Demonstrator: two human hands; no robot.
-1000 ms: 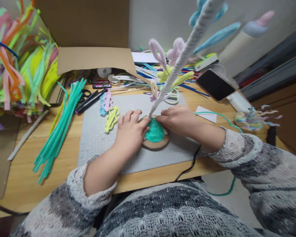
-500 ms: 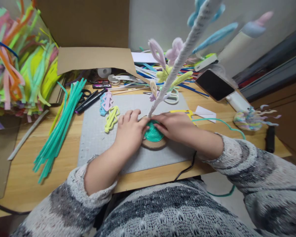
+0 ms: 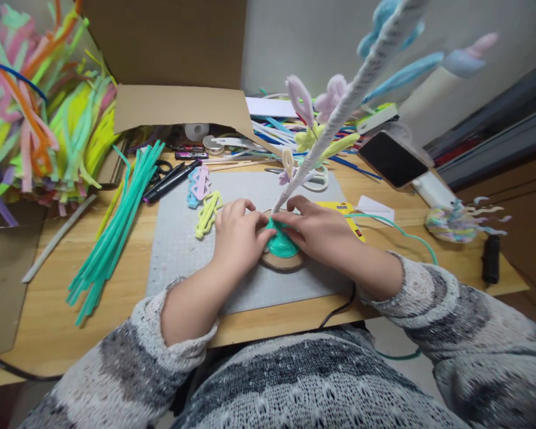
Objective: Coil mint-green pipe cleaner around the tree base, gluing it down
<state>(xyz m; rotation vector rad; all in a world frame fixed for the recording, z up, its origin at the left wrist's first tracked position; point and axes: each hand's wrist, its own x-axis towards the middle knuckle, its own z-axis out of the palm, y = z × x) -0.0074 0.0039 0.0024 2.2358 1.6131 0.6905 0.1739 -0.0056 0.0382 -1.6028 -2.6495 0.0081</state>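
Note:
A round cardboard base (image 3: 282, 262) carries a wound coil of green chenille stem (image 3: 282, 243). From it a tall white-wrapped stalk (image 3: 321, 143) leans up to the right, bearing pale purple, yellow and blue chenille petals. On the coil's left side, the thumb and fingers of my left hand (image 3: 237, 235) are pressed together beside the stalk's foot. Opposite it, my right hand (image 3: 322, 231) pinches the green stem near the stalk, and its fingertips are partly hidden. A loose green strand (image 3: 404, 229) trails from there across the table and over the edge.
A grey cutting mat (image 3: 183, 262) lies beneath. To its left are yellow zigzag chenille pieces (image 3: 208, 214), a green chenille bundle (image 3: 116, 232) and black markers (image 3: 172, 182). Rightward are a yellow glue gun (image 3: 339, 207), a phone (image 3: 395, 158) and a pastel ball (image 3: 451, 220).
My right hand's fingers have lifted and bent more around the stalk's foot, uncovering more of the green coil. My left hand stays by the coil; the whole view has shifted slightly.

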